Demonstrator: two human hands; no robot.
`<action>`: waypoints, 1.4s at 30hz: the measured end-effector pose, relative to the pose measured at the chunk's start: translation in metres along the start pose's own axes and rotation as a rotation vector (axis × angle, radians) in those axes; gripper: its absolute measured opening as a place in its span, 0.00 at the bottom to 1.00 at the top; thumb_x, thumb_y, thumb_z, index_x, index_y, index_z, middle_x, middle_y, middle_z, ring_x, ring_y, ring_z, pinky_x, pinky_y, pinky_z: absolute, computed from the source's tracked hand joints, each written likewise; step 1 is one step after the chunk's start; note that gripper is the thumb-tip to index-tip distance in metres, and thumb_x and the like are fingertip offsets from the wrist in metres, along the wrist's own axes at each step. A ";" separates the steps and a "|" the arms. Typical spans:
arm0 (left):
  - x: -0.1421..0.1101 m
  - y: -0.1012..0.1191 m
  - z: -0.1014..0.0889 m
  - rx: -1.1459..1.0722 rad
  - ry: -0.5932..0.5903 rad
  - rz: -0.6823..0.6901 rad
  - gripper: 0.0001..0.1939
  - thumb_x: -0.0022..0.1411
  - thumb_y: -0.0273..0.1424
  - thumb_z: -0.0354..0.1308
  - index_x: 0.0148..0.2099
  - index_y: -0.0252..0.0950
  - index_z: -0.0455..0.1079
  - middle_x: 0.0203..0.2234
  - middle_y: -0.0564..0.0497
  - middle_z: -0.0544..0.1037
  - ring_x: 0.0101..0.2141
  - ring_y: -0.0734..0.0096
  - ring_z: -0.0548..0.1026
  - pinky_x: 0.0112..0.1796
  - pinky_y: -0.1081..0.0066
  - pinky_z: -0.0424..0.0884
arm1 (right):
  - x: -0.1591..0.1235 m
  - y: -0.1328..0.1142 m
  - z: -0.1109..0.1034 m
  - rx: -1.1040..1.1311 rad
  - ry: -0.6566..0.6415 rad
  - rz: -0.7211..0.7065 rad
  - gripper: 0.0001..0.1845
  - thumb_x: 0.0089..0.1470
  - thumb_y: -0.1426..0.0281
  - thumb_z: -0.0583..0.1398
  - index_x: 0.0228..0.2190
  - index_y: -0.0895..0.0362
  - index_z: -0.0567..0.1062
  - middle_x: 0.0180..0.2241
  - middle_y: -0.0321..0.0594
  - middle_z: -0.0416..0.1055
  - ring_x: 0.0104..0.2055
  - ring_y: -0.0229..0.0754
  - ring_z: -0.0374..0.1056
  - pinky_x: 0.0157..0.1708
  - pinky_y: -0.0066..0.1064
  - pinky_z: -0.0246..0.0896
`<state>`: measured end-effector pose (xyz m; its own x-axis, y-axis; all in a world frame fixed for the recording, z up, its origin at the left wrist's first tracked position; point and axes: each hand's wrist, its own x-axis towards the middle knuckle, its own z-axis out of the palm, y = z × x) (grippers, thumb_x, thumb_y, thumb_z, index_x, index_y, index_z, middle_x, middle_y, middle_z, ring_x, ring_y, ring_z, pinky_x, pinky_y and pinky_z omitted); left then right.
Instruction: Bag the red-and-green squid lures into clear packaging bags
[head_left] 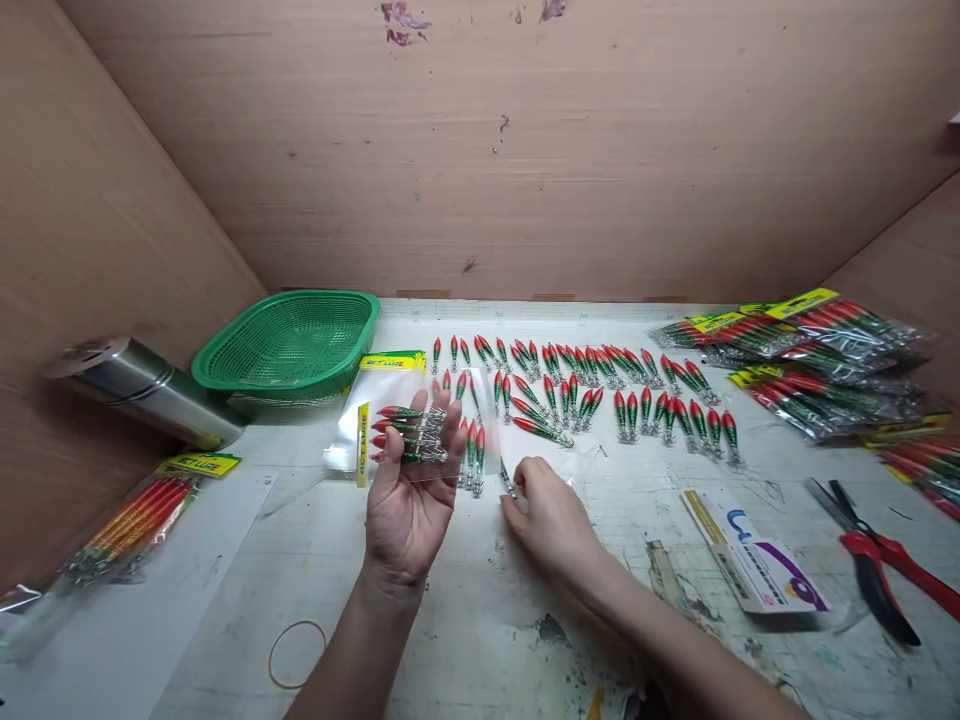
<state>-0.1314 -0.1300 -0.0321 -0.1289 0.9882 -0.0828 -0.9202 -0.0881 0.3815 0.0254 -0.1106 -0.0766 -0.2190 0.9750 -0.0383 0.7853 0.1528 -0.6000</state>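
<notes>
My left hand (pixel 412 500) is palm up, thumb and fingers curled round several red-and-green squid lures (pixel 412 428) lying side by side. A clear plastic bag (pixel 363 440) with a yellow header strip is held with them; I cannot tell whether the lures are inside it or on top. My right hand (pixel 551 515) is on the table to the right, its fingertips pinching the hooked end of another squid lure (pixel 508 480). Just behind my left hand lies a stack of empty bags (pixel 390 362) with yellow headers. Rows of loose squid lures (pixel 592 365) spread behind both hands.
A green basket (pixel 300 305) and a steel flask (pixel 161 390) stand at left, near a packed bag of orange lures (pixel 139 520). Filled lure packs (pixel 802 335) pile up at right. Nearer are a white card box (pixel 750 550), red-handled pliers (pixel 874 560) and a rubber band (pixel 271 655).
</notes>
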 end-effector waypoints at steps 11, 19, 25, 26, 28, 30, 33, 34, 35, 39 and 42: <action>-0.002 -0.019 0.001 -0.009 0.106 -0.167 0.27 0.71 0.33 0.41 0.69 0.42 0.43 0.54 0.42 0.73 0.48 0.65 0.76 0.50 0.65 0.71 | -0.036 0.058 -0.086 0.433 0.319 -0.029 0.16 0.51 0.59 0.62 0.38 0.57 0.76 0.31 0.42 0.77 0.30 0.42 0.74 0.30 0.31 0.73; -0.009 -0.030 0.004 0.046 0.051 -0.271 0.25 0.69 0.33 0.44 0.67 0.43 0.50 0.52 0.44 0.75 0.48 0.63 0.76 0.49 0.64 0.71 | -0.052 0.014 -0.110 0.474 0.527 -0.279 0.12 0.52 0.70 0.64 0.41 0.52 0.77 0.37 0.41 0.75 0.36 0.41 0.72 0.35 0.33 0.72; -0.015 -0.037 0.005 0.058 0.024 -0.305 0.24 0.68 0.32 0.48 0.65 0.42 0.56 0.48 0.45 0.78 0.48 0.56 0.76 0.47 0.57 0.73 | -0.033 -0.005 -0.082 0.265 0.595 -0.470 0.14 0.55 0.75 0.60 0.44 0.54 0.76 0.36 0.42 0.71 0.38 0.42 0.69 0.36 0.36 0.69; -0.016 -0.038 0.006 0.060 0.022 -0.310 0.24 0.68 0.32 0.48 0.65 0.42 0.56 0.47 0.45 0.78 0.47 0.56 0.76 0.48 0.56 0.72 | -0.032 -0.006 -0.079 0.256 0.600 -0.474 0.14 0.55 0.75 0.60 0.44 0.54 0.76 0.35 0.42 0.70 0.37 0.42 0.68 0.35 0.36 0.69; -0.019 -0.041 0.007 0.063 0.024 -0.325 0.25 0.67 0.32 0.50 0.65 0.41 0.55 0.46 0.44 0.79 0.47 0.57 0.77 0.50 0.55 0.71 | -0.030 -0.009 -0.075 0.246 0.599 -0.478 0.15 0.55 0.76 0.60 0.45 0.54 0.75 0.33 0.41 0.68 0.36 0.41 0.67 0.32 0.35 0.68; -0.021 -0.043 0.007 0.072 0.034 -0.329 0.26 0.67 0.31 0.50 0.66 0.40 0.54 0.46 0.44 0.79 0.47 0.59 0.77 0.52 0.55 0.69 | -0.031 -0.010 -0.072 0.238 0.593 -0.481 0.17 0.55 0.76 0.60 0.47 0.54 0.74 0.33 0.41 0.68 0.36 0.41 0.67 0.32 0.35 0.67; -0.022 -0.045 0.008 0.089 0.043 -0.316 0.28 0.67 0.30 0.51 0.67 0.40 0.52 0.48 0.44 0.78 0.50 0.59 0.74 0.54 0.54 0.66 | -0.033 -0.010 -0.070 0.233 0.571 -0.481 0.19 0.55 0.75 0.60 0.49 0.53 0.73 0.34 0.41 0.69 0.38 0.43 0.67 0.34 0.37 0.67; -0.022 -0.045 0.008 0.090 0.041 -0.314 0.28 0.67 0.31 0.51 0.67 0.41 0.51 0.49 0.44 0.77 0.51 0.59 0.74 0.55 0.53 0.65 | -0.034 -0.010 -0.071 0.244 0.557 -0.474 0.19 0.55 0.75 0.60 0.49 0.53 0.73 0.34 0.41 0.69 0.38 0.43 0.67 0.35 0.38 0.67; -0.022 -0.044 0.009 0.088 0.038 -0.316 0.28 0.67 0.31 0.51 0.67 0.41 0.50 0.50 0.44 0.77 0.51 0.59 0.73 0.55 0.52 0.65 | -0.035 -0.009 -0.071 0.268 0.542 -0.464 0.19 0.55 0.75 0.60 0.49 0.53 0.73 0.35 0.42 0.69 0.38 0.43 0.67 0.35 0.38 0.67; -0.022 -0.042 0.008 0.073 0.026 -0.322 0.29 0.67 0.33 0.50 0.68 0.43 0.48 0.50 0.44 0.76 0.51 0.58 0.74 0.54 0.52 0.65 | -0.038 -0.007 -0.075 0.383 0.504 -0.422 0.14 0.53 0.74 0.62 0.43 0.55 0.72 0.35 0.41 0.68 0.37 0.42 0.66 0.36 0.37 0.66; -0.023 -0.042 0.006 0.077 0.006 -0.331 0.29 0.67 0.33 0.49 0.68 0.44 0.47 0.53 0.44 0.75 0.52 0.59 0.73 0.54 0.55 0.66 | -0.038 -0.007 -0.077 0.360 0.494 -0.415 0.08 0.54 0.74 0.61 0.38 0.55 0.74 0.34 0.41 0.69 0.36 0.42 0.66 0.34 0.35 0.65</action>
<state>-0.0875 -0.1479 -0.0410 0.1696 0.9608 -0.2195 -0.8818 0.2474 0.4016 0.0728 -0.1367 -0.0098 -0.1040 0.8203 0.5624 0.4374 0.5456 -0.7148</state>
